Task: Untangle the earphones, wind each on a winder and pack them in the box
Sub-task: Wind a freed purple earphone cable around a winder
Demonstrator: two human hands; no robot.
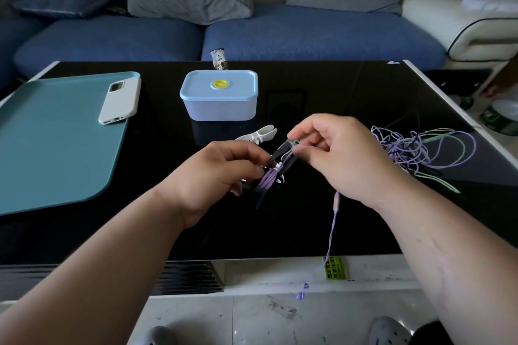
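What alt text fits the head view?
The left hand holds a black winder wrapped in purple cord; the right hand pinches its far end. On the black table sit a lidded blue box, a white winder, tangled earphones, and a phone on a teal tray.

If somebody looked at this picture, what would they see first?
Probably the two hands in the middle: the left hand and right hand both pinch a black winder with purple cord wrapped on it, above the black table. Next comes the messy tangle of purple and green cords on the table to the right, and the light blue box, lid on, farther back.
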